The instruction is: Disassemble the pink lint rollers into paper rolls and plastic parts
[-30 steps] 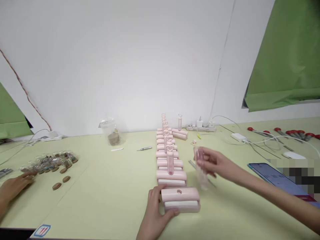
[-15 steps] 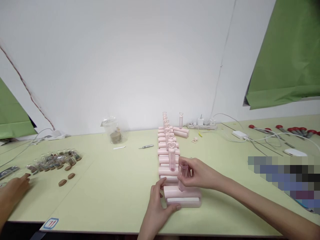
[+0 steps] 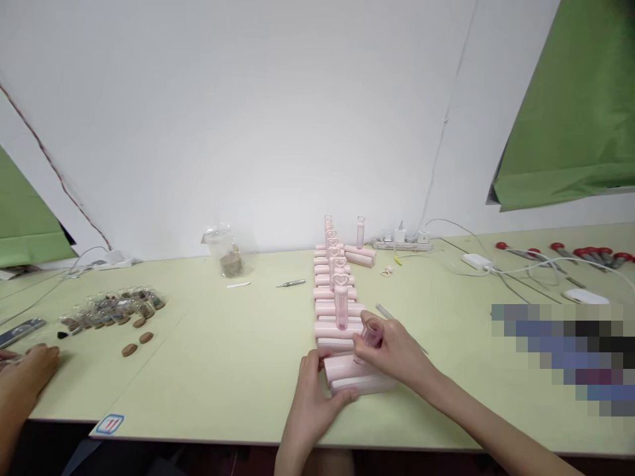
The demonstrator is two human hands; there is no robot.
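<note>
My left hand (image 3: 317, 410) grips the left end of a pink piece made of two side-by-side cylinders (image 3: 342, 370), one pink and one whitish, lying near the table's front edge. Closed around a clear pink tube (image 3: 373, 332) that stands on this piece is my right hand (image 3: 394, 349); the fingers hide the tube's lower part. Just behind, a similar upright tube with a heart-shaped top (image 3: 341, 304) stands on the nearest piece of a row of pink cylinders (image 3: 335, 293) running toward the wall.
Left of centre lie a silver pen-like tool (image 3: 291, 283) and a bagged cup (image 3: 231, 261). Several small glass domes (image 3: 114, 307) and cork discs (image 3: 129, 350) lie near another person's hand (image 3: 37, 370). A power strip (image 3: 401, 244), cables and red-ended tools (image 3: 592, 253) lie at right.
My right hand has shifted slightly right and the tube in it now tilts, its open top toward me. My left hand keeps its grip. The other person's hand has moved slightly.
</note>
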